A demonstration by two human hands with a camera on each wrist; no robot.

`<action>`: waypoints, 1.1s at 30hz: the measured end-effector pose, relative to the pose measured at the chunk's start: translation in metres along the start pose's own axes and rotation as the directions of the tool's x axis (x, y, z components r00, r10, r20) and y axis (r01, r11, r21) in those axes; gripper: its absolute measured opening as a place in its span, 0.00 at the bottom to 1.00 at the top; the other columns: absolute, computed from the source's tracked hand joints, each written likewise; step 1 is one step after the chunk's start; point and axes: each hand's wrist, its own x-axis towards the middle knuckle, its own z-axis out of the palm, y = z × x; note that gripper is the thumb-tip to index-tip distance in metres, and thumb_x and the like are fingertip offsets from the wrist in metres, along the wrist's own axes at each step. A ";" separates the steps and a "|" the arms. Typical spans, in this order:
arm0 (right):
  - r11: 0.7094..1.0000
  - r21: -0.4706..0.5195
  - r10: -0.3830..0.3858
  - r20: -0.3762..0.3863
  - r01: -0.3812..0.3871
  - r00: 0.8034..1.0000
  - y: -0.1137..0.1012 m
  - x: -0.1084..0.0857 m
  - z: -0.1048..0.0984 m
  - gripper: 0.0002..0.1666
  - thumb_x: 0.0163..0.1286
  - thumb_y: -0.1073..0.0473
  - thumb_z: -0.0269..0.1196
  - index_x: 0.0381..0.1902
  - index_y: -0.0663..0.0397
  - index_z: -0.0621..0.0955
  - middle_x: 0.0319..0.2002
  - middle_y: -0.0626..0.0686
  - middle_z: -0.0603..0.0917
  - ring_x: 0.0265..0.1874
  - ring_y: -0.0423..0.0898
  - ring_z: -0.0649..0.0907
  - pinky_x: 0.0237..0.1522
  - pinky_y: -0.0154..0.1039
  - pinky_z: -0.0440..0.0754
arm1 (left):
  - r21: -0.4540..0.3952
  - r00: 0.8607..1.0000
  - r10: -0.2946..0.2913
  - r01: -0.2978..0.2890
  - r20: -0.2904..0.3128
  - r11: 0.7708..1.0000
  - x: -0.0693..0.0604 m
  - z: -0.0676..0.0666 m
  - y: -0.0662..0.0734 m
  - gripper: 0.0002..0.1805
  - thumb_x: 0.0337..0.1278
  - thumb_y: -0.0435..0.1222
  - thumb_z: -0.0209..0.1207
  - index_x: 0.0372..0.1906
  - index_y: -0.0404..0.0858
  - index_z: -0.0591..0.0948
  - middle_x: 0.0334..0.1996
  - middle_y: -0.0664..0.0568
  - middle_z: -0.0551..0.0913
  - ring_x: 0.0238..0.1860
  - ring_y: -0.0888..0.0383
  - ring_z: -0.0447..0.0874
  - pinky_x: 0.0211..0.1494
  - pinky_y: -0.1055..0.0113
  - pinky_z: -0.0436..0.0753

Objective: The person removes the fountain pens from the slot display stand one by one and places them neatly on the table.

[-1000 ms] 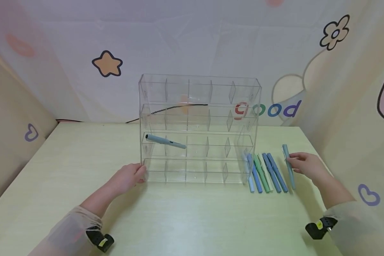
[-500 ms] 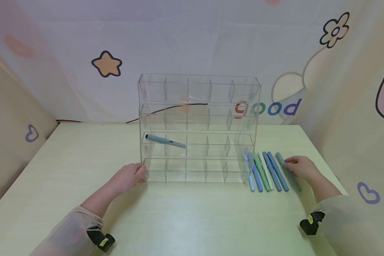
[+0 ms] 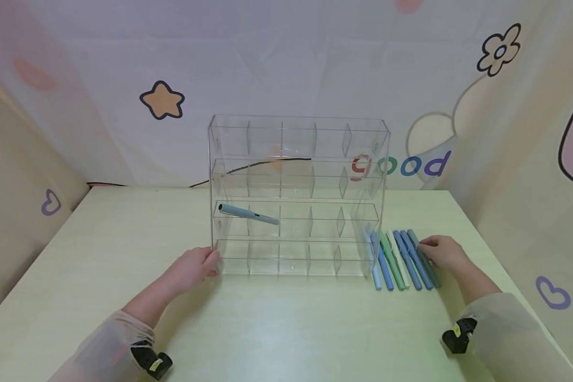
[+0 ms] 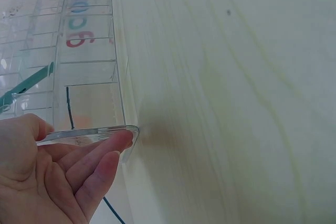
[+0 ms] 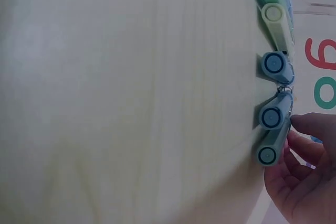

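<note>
My left hand [image 3: 194,268] grips the lower left side panel of a clear acrylic rack [image 3: 293,274], thumb on one face and fingers on the other, as the left wrist view shows. A grey-blue pen [image 3: 248,213] lies slantwise across the rack's left compartments, second row from the bottom. At the right end of a row of pens, my right hand [image 3: 445,253] pinches a grey-teal pen [image 5: 268,155] between thumb and fingers. That pen lies on the table beside a blue pen [image 5: 271,117]. Its upper part is partly covered by the fingers in the head view.
Several pens lie side by side right of the rack, among them a green pen [image 3: 394,263], a pale green pen [image 3: 401,263] and a light blue pen [image 3: 376,277]. The pale table [image 3: 286,329] meets a printed cloth backdrop [image 3: 286,63] behind the rack.
My right hand has moved left and lowered the grey-teal pen from a raised, upright tilt down against the end of the pen row. My left hand keeps its grip on the rack.
</note>
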 end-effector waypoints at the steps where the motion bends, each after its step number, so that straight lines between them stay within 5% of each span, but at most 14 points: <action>1: 1.000 -0.003 -0.001 0.001 0.001 1.000 0.000 0.000 0.000 0.26 0.71 0.57 0.50 0.53 0.79 0.70 0.45 0.71 0.76 0.35 0.53 0.77 0.35 0.42 0.76 | 0.000 1.000 -0.001 0.001 0.000 1.000 0.000 0.000 0.000 0.23 0.69 0.38 0.39 0.53 0.24 0.73 0.45 0.33 0.80 0.39 0.47 0.84 0.29 0.63 0.74; 15: 1.000 0.022 -0.011 -0.005 0.011 1.000 0.001 -0.004 0.001 0.25 0.71 0.57 0.51 0.52 0.79 0.70 0.42 0.69 0.77 0.36 0.53 0.78 0.34 0.40 0.77 | -0.014 1.000 -0.011 0.011 -0.004 1.000 0.002 0.001 -0.003 0.23 0.69 0.39 0.39 0.53 0.25 0.73 0.42 0.35 0.82 0.36 0.50 0.84 0.25 0.64 0.71; 33: 0.997 0.012 -0.074 0.012 0.074 0.997 -0.006 -0.013 -0.003 0.31 0.72 0.52 0.49 0.57 0.78 0.67 0.54 0.75 0.69 0.52 0.68 0.71 0.51 0.58 0.70 | -0.019 1.000 -0.008 0.007 -0.013 1.000 0.002 0.001 -0.001 0.23 0.69 0.39 0.39 0.53 0.25 0.73 0.43 0.34 0.81 0.39 0.46 0.84 0.24 0.63 0.70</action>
